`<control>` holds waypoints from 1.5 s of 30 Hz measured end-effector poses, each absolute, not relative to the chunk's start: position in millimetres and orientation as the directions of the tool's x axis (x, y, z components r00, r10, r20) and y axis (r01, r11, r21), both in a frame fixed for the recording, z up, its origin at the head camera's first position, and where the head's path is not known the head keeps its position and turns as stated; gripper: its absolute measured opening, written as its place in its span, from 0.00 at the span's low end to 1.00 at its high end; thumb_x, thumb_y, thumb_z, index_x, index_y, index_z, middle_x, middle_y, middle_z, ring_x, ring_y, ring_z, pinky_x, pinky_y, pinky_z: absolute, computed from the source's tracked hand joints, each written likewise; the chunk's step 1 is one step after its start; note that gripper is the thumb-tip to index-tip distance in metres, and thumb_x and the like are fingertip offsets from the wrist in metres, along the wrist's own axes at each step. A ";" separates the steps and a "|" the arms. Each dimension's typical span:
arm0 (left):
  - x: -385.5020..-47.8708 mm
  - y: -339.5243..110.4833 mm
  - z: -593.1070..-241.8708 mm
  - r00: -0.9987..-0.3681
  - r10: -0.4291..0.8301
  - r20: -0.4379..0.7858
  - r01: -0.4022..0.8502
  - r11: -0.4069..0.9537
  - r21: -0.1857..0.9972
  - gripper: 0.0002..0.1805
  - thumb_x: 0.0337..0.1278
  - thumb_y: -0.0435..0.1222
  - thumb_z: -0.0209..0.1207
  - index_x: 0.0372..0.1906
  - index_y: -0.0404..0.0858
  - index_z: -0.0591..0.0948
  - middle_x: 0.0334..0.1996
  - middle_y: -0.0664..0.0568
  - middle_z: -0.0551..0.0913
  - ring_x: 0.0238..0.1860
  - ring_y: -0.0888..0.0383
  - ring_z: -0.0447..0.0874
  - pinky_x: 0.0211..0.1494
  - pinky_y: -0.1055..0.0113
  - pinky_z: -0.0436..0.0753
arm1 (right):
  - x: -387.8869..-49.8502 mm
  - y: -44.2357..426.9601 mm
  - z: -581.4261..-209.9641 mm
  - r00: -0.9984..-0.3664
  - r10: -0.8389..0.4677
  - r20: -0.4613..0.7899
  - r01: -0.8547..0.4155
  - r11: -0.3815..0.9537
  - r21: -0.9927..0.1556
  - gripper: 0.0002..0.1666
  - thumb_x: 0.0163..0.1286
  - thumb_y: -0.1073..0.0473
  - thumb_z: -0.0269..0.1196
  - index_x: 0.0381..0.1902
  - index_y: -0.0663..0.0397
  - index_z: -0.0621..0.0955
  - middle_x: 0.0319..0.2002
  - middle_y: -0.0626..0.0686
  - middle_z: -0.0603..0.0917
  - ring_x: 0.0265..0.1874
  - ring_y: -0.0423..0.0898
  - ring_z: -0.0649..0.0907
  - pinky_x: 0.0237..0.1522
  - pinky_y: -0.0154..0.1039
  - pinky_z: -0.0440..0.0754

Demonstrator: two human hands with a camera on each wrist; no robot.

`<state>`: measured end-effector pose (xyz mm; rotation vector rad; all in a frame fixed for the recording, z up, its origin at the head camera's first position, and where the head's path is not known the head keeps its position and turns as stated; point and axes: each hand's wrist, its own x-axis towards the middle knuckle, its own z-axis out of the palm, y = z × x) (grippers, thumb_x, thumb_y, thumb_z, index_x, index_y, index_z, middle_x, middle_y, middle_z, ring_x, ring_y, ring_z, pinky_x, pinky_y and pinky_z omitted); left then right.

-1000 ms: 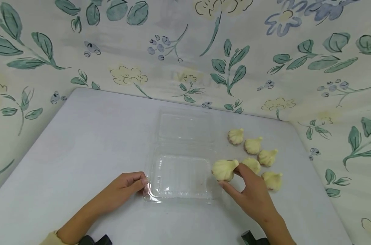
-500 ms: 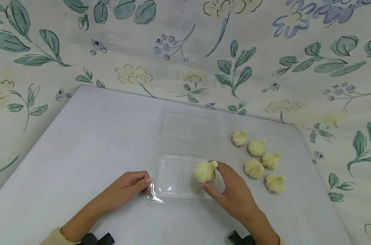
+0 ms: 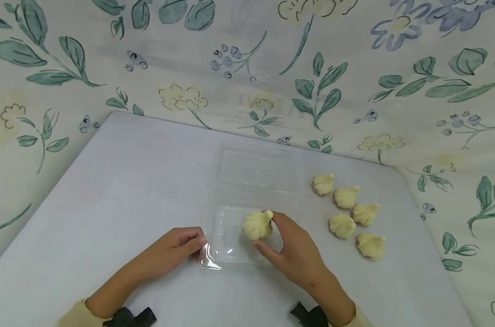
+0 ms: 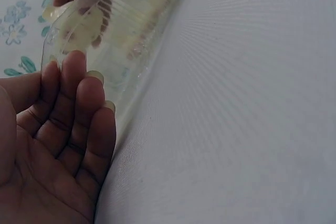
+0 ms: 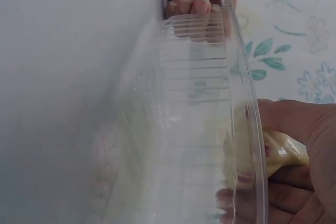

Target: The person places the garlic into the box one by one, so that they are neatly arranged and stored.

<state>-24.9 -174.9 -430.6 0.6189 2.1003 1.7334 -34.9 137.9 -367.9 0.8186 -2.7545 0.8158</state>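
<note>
A clear plastic clamshell container (image 3: 210,262) lies opened out on the white table, its lid (image 3: 257,170) folded away to the back. My left hand (image 3: 178,249) pinches the container's left rim, thumb on top and fingers beneath. Between thumb and fingers, my right hand (image 3: 298,254) holds a pale yellow garlic bulb (image 3: 256,225) over the front half of the container. In the right wrist view the garlic bulb (image 5: 283,153) shows beside the rim, partly seen through the plastic. The left wrist view shows curled left fingers (image 4: 90,95) against the container's outer side.
Several more garlic bulbs (image 3: 346,197) lie in a loose group on the table (image 3: 149,181), right of the container. A floral cloth (image 3: 231,104) hangs behind the table and along its sides. Black wrist mounts (image 3: 133,316) show at the bottom of the head view.
My right hand has carried the garlic bulb left, from beside the container's right edge to above its front half. The left hand keeps its hold on the rim. The head view has shifted slightly.
</note>
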 end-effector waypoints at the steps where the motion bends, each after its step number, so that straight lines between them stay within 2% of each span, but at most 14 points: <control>1: -25.1 -174.9 -430.7 -0.845 0.535 0.006 0.108 0.161 0.981 0.14 0.83 0.38 0.51 0.34 0.43 0.80 0.30 0.51 0.82 0.36 0.53 0.80 0.44 0.65 0.80 | -35.7 136.1 -368.1 -0.837 -0.464 0.292 -0.548 0.700 -0.458 0.37 0.63 0.51 0.78 0.64 0.60 0.77 0.56 0.54 0.84 0.56 0.49 0.84 0.55 0.48 0.83; 8: -24.8 -173.2 -430.6 -0.844 0.536 0.001 0.103 0.161 0.982 0.14 0.83 0.39 0.51 0.34 0.43 0.79 0.30 0.54 0.82 0.37 0.54 0.81 0.45 0.64 0.81 | -40.5 123.6 -368.8 -0.841 -0.480 0.250 -0.538 0.696 -0.475 0.37 0.64 0.54 0.78 0.65 0.64 0.76 0.55 0.55 0.83 0.55 0.48 0.82 0.56 0.48 0.81; 17: -24.2 -173.5 -430.9 -0.840 0.542 0.012 0.114 0.155 0.981 0.15 0.83 0.38 0.51 0.33 0.44 0.79 0.29 0.50 0.81 0.36 0.54 0.80 0.43 0.65 0.80 | -44.5 105.7 -371.0 -0.882 -0.435 0.179 -0.456 0.696 -0.555 0.37 0.63 0.57 0.78 0.65 0.62 0.75 0.47 0.49 0.82 0.42 0.45 0.84 0.42 0.37 0.84; 23: -24.7 -172.1 -431.2 -0.840 0.542 0.017 0.122 0.159 0.980 0.15 0.83 0.38 0.51 0.33 0.43 0.79 0.28 0.48 0.81 0.34 0.54 0.79 0.42 0.65 0.79 | -48.9 97.1 -375.2 -0.885 -0.437 0.161 -0.441 0.679 -0.587 0.36 0.63 0.58 0.78 0.64 0.62 0.75 0.48 0.51 0.82 0.43 0.44 0.83 0.43 0.39 0.85; 28: -25.0 -172.8 -431.9 -0.841 0.541 0.021 0.128 0.160 0.979 0.15 0.83 0.37 0.51 0.33 0.43 0.79 0.28 0.53 0.82 0.34 0.55 0.81 0.42 0.64 0.81 | -51.6 90.4 -379.2 -0.890 -0.438 0.125 -0.418 0.679 -0.603 0.36 0.63 0.59 0.78 0.64 0.62 0.75 0.48 0.50 0.82 0.44 0.42 0.83 0.45 0.39 0.85; 36: -25.6 -172.4 -430.8 -0.836 0.548 0.023 0.130 0.158 0.979 0.15 0.83 0.37 0.50 0.33 0.44 0.79 0.28 0.55 0.82 0.34 0.56 0.81 0.41 0.65 0.81 | -55.8 87.6 -380.0 -0.905 -0.421 0.062 -0.377 0.726 -0.575 0.37 0.65 0.56 0.77 0.65 0.62 0.74 0.50 0.52 0.82 0.44 0.44 0.83 0.46 0.41 0.84; 40: -25.7 -171.6 -429.6 -0.832 0.553 0.034 0.139 0.149 0.979 0.15 0.83 0.36 0.50 0.33 0.43 0.79 0.28 0.56 0.82 0.33 0.57 0.81 0.40 0.65 0.81 | -59.5 88.6 -380.9 -0.913 -0.407 0.036 -0.357 0.752 -0.554 0.38 0.65 0.55 0.78 0.66 0.62 0.74 0.49 0.51 0.82 0.41 0.44 0.82 0.43 0.39 0.83; 45: -24.4 -172.0 -428.4 -0.832 0.553 0.036 0.135 0.140 0.981 0.15 0.83 0.35 0.50 0.33 0.43 0.79 0.28 0.57 0.82 0.33 0.59 0.81 0.40 0.65 0.81 | -63.9 88.0 -385.7 -0.908 -0.418 0.024 -0.353 0.733 -0.582 0.37 0.64 0.59 0.77 0.66 0.65 0.74 0.47 0.52 0.82 0.37 0.44 0.80 0.39 0.36 0.81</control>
